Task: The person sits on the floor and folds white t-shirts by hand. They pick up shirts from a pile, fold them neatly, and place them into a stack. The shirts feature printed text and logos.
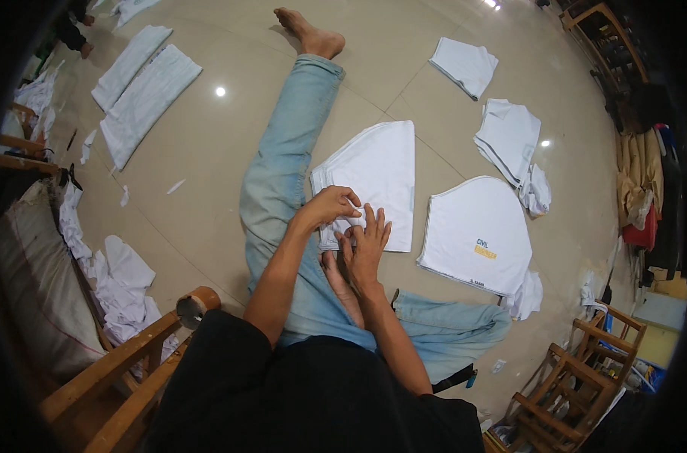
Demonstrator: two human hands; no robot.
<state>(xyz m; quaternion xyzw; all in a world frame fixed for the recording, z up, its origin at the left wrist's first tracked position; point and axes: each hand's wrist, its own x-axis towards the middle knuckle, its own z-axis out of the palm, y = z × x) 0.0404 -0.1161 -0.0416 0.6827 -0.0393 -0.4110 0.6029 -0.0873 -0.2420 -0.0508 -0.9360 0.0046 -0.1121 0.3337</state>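
A stack of white cut fabric pieces (386, 170) with one curved edge lies on the floor before me, beside my outstretched leg. Over its lower left part, my left hand (333, 205) has thumb and index finger close together at the top layer. My right hand (367, 243) is just to the right and nearer my body, its thumb and index finger bent towards the fabric and the other fingers spread across it. Between the hands a bit of the top cloth looks raised. Whether either hand pinches it is too small to tell.
Another white stack (473, 226) with a printed emblem lies at right, with more white pieces (509, 136) beyond it. Folded white cloths (150, 105) lie at far left. A wooden frame (116, 362), a sack (43, 283) and white scraps (122, 277) flank my left; wooden racks (581, 374) stand right.
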